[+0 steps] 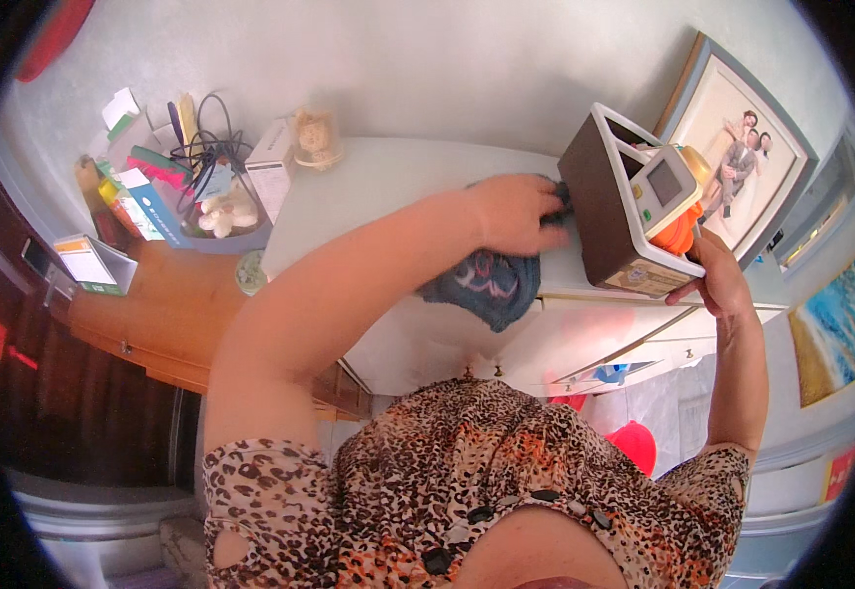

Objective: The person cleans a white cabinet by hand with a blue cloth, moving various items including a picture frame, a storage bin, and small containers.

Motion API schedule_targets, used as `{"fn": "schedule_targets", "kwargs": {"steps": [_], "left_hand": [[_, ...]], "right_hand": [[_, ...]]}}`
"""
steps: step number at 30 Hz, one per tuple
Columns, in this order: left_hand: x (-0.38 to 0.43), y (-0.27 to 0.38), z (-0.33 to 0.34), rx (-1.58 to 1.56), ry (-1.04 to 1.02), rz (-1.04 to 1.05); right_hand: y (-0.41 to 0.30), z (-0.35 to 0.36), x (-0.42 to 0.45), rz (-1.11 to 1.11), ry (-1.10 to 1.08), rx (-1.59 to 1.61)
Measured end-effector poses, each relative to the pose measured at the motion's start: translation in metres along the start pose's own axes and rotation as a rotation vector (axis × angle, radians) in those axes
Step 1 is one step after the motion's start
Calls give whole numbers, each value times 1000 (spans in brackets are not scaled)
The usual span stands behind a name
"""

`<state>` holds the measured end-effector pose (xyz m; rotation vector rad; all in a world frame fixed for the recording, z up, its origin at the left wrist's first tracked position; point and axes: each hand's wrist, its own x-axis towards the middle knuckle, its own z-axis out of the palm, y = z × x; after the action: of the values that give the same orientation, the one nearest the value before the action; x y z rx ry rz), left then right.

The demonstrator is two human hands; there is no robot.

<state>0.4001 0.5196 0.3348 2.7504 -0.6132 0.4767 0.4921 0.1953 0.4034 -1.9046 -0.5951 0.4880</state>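
My left hand (521, 215), slightly blurred, holds a dark blue cloth (492, 286) against the pale cabinet top (383, 173); part of the cloth hangs over the front edge. My right hand (722, 276) grips the lower right corner of a brown storage box with a white rim (582, 199), which is tilted. The box holds a white device with a grey screen (667, 184), an orange object (674, 234) and a gold-coloured item partly behind the device. My right fingers are partly hidden by the box.
A framed photo of people (737, 154) leans on the wall behind the box. Farther left stand a clear container (317, 140), a white carton (271, 166), a bin (250, 239) with black cables and a plush toy, and a desk calendar (92, 261) on the wooden surface.
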Motion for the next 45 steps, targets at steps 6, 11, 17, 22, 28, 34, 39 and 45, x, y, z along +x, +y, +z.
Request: {"fn": "schedule_targets", "kwargs": {"steps": [6,11,17,22,28,34,39,45], "left_hand": [[-70,32,-26,-107,38,195],[-136,24,-48,-127,128,155],[-197,16,-78,19,265,-91],[-194,10,-79,241,289,-413],[-150,1,-65,351,271,-624],[-103,5,-39,294,283,-412],[-131,41,-48,203,198,-234],[-176,35,-72,298,288,-376]], "right_hand": [[-2,7,5,-5,24,-2],[1,11,12,-23,-37,20],[-2,32,9,-27,60,61],[-3,40,11,-47,77,31],[-17,51,19,-17,20,-26],[-8,31,36,-13,-80,-97],[-7,2,33,-107,-43,-171],[-42,73,-72,-718,486,-295]]}}
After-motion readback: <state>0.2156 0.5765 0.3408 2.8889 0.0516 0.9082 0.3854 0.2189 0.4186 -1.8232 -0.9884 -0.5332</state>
